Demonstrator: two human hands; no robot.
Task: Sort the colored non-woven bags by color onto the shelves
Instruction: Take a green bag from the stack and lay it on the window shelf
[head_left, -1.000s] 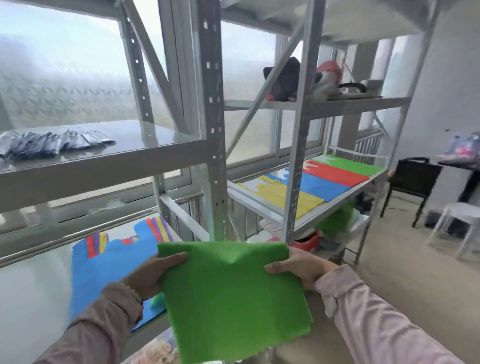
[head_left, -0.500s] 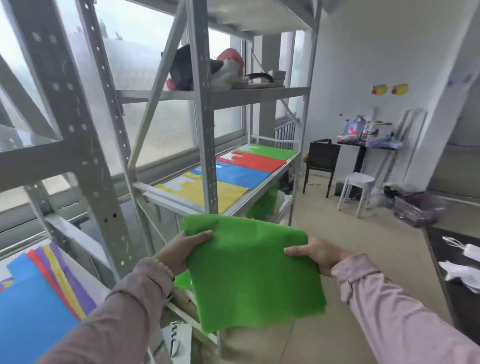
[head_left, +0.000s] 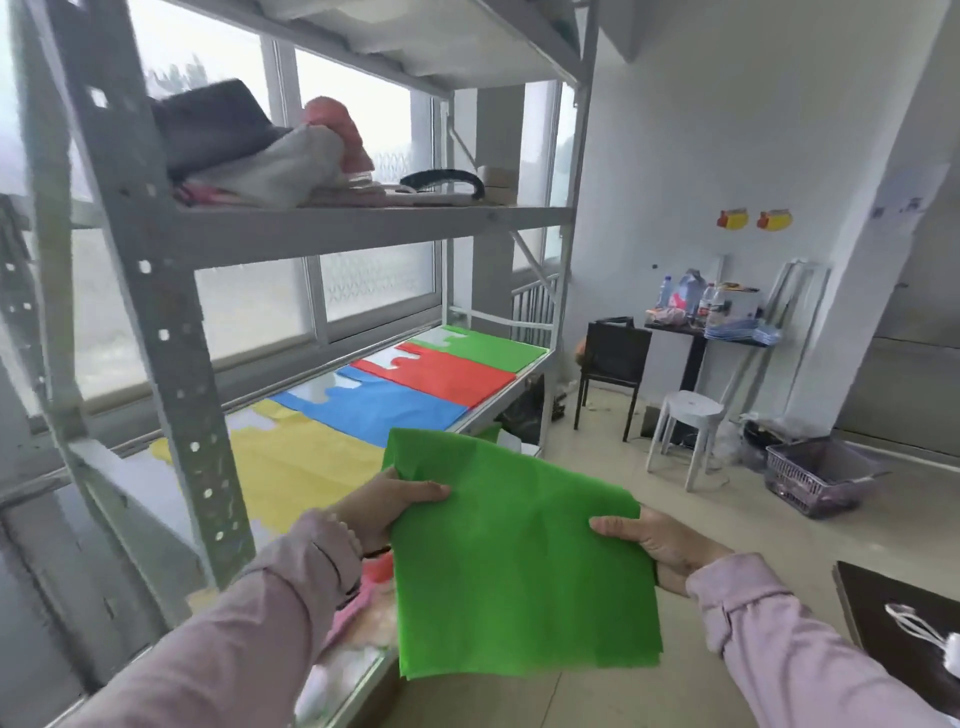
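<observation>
Green bag carried to the shelf
Left hand and right hand pinch opposite edges (light, floppy cloth; hold it wide)

You're in a plain storeroom or workroom: grey metal racking along frosted windows, bare white walls, tiled floor, a plastic stool, a black chair, a wire basket on the floor.

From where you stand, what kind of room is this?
Probably a storeroom or small workroom: bare metal shelving by the windows, colored bags laid out on it, and a plastic basket on the floor.
</observation>
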